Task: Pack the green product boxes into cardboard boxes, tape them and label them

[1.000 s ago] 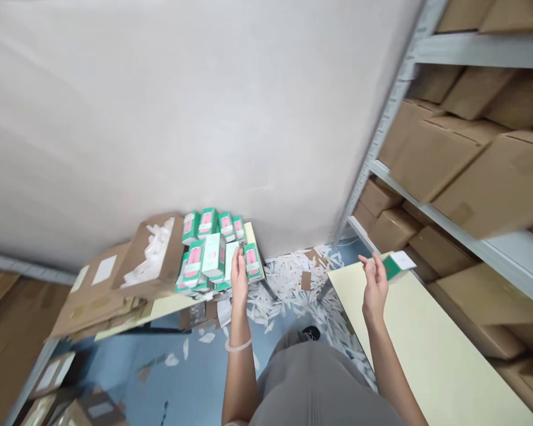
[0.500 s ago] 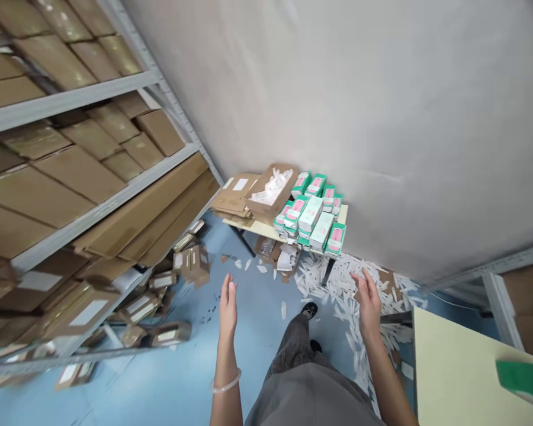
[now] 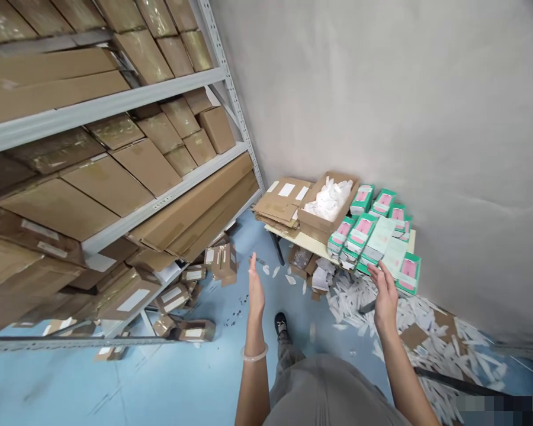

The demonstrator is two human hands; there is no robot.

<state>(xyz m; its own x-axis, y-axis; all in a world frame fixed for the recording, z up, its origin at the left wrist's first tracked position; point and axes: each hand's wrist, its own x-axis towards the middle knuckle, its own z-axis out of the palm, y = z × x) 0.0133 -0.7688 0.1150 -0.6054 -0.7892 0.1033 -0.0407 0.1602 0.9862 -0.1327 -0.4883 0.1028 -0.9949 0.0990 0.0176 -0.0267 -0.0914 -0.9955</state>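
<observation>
My left hand (image 3: 256,290) is held out over the blue floor with its fingers straight and nothing in it; a pale bangle (image 3: 254,355) circles that wrist. Across from it, my right hand (image 3: 385,296) is raised with fingers apart, also bare. Beyond the right hand, and partly covered by its fingertips in the view, stand several green and white boxes with pink panels (image 3: 360,232) on a low table (image 3: 308,241). An open carton (image 3: 318,226) holding white pieces sits beside them, next to flattened cardboard (image 3: 279,204).
Metal shelving (image 3: 160,204) packed with brown cartons fills the left. Small parcels (image 3: 222,263) lie on the floor by its foot. White scraps (image 3: 359,299) litter the floor under and right of the table. A grey wall (image 3: 382,89) rises behind.
The view has swung so the table and its boxes sit closer and further right, with more shelving showing. The side table at right has left the picture. Both hands stay raised and without anything in them.
</observation>
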